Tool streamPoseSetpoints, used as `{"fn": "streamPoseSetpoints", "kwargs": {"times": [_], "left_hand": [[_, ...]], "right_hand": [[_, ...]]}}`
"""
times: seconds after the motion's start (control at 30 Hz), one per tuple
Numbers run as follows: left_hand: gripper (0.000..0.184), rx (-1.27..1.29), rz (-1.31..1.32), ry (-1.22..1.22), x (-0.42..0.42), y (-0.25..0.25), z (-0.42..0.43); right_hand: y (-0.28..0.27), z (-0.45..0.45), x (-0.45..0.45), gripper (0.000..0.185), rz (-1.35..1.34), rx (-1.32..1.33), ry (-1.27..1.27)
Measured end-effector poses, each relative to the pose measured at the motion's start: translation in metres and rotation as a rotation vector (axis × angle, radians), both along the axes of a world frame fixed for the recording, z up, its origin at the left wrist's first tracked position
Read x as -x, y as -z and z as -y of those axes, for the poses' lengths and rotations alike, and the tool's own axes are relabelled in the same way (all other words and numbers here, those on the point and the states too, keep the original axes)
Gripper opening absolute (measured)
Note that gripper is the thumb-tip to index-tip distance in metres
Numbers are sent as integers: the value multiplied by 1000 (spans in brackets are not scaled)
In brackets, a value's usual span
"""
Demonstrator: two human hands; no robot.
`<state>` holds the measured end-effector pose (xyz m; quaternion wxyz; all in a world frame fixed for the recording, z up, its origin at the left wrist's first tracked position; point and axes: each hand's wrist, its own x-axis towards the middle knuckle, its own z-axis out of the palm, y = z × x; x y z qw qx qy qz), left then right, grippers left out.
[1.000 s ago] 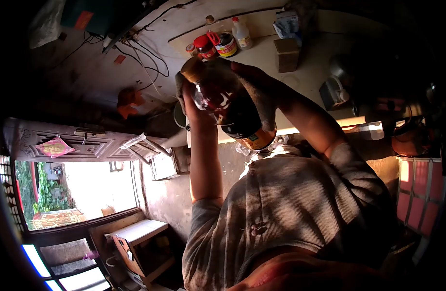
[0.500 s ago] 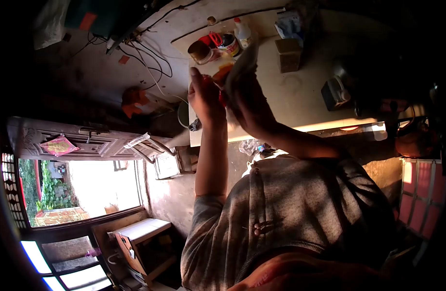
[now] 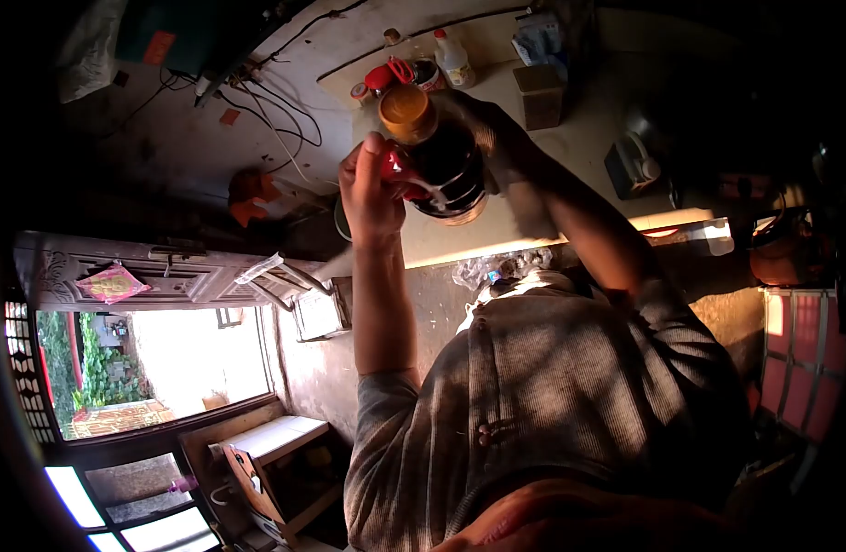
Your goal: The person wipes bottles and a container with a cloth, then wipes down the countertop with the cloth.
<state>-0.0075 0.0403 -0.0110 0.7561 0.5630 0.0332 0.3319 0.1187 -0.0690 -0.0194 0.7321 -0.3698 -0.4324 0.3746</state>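
Note:
A dark, rounded jug (image 3: 451,170) with pale shiny bands is held tilted above the counter. My left hand (image 3: 372,193) is closed round its red handle (image 3: 397,166), thumb up. My right hand (image 3: 478,120) lies against the jug's far right side; deep shadow and the jug hide its fingers. A blurred greyish shape (image 3: 531,202), perhaps cloth, hangs below my right wrist. At the jug's upper left shows a round orange-brown piece (image 3: 407,110). Whether it belongs to the jug or is a separate jar, I cannot tell.
Red-lidded jars (image 3: 380,78) and a red-capped bottle (image 3: 452,60) stand along the back of the counter (image 3: 579,152). A square tin (image 3: 538,97) is right of them. Further right sits a dark device with a light handle (image 3: 634,167). A chair (image 3: 313,308) stands to the left.
The jug has turned so its dark, banded side shows between my hands. My left hand has shifted slightly left and down. The grey shape by my right hand has swung from above to below.

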Motion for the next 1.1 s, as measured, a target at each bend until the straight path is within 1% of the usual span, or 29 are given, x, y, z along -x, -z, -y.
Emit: {"fn": "streamPoseSetpoints", "kwargs": {"times": [0.03, 0.07, 0.1, 0.13, 0.2, 0.23, 0.3, 0.33, 0.37, 0.43, 0.47, 0.5, 0.57, 0.6, 0.63, 0.67, 0.73, 0.77, 0.83, 0.87, 0.9, 0.93, 0.97, 1.0, 1.03, 1.07, 1.1], "left_hand": [[38, 1, -3, -9, -1, -9, 2], [40, 141, 19, -186, -11, -16, 14], [41, 212, 28, -274, -14, -22, 19], [42, 281, 38, -364, -18, -27, 25], [47, 180, -102, -112, -9, -21, 9], [47, 184, -106, -113, -10, -20, 12], [52, 250, -175, -328, -13, -18, 18], [61, 286, -141, -135, -7, -2, -3], [61, 288, -143, -136, -9, 7, -7], [58, 416, -102, -188, -10, 16, -12], [55, 528, -109, -140, -9, 18, -14], [55, 527, -104, -143, -9, 23, -18], [50, 421, -88, -273, -12, 31, -25], [47, 421, -200, -411, -11, 15, -13], [47, 424, -201, -412, -12, 12, -13], [48, 421, -172, -441, -11, 12, -12], [49, 411, -114, -494, -10, 9, -11], [49, 410, -116, -491, -10, 6, -9], [50, 380, -173, -497, -10, -6, -1], [53, 353, -222, -515, -10, -13, 7], [53, 351, -218, -509, -13, -14, 10], [53, 340, -257, -544, -15, -15, 12], [54, 327, -296, -578, -17, -16, 13], [54, 306, -182, -454, -19, -10, 9], [54, 304, -181, -450, -18, -7, 6], [54, 245, -154, -394, -18, -4, 4], [55, 187, -126, -336, -20, -3, 4]], "right_hand": [[-16, 5, 2, 44, -276, 64, -203], [-33, 14, 4, 43, -203, 223, -178], [-34, 13, 6, 43, -203, 224, -179], [-37, 7, 8, 43, -177, 324, -142], [-26, -7, 5, 38, -317, 256, -314], [-7, -21, -3, 38, -321, 259, -315], [42, -56, -25, 38, -307, 221, -556], [73, -82, -32, 33, -281, 229, -539], [67, -71, -29, 33, -283, 231, -541], [36, -31, -14, 31, -392, 296, -367], [27, -22, -4, 30, -470, 304, -337], [21, -15, 6, 29, -545, 314, -305], [27, -7, 22, 22, -590, 151, -260], [20, -1, 27, 23, -675, 275, -216], [13, 5, 30, 25, -761, 401, -169], [20, 6, 33, 25, -764, 405, -170], [51, 3, 40, 26, 224, 165, 489], [76, 7, 26, 29, 443, -32, 524], [62, 15, 37, 37, 545, 41, 705], [60, 15, 41, 43, 641, 2, 814], [58, 15, 45, 48, 738, -40, 923], [57, 16, 52, 59, 801, -2, 974], [53, 18, 56, 64, 937, 4, 1006], [61, 14, 59, 67, 988, 34, 1050], [69, 10, 62, 70, 1038, 67, 1094], [76, 7, 60, 63, 1009, 57, 1087], [82, 6, 59, 63, 1011, 58, 1095]]}}
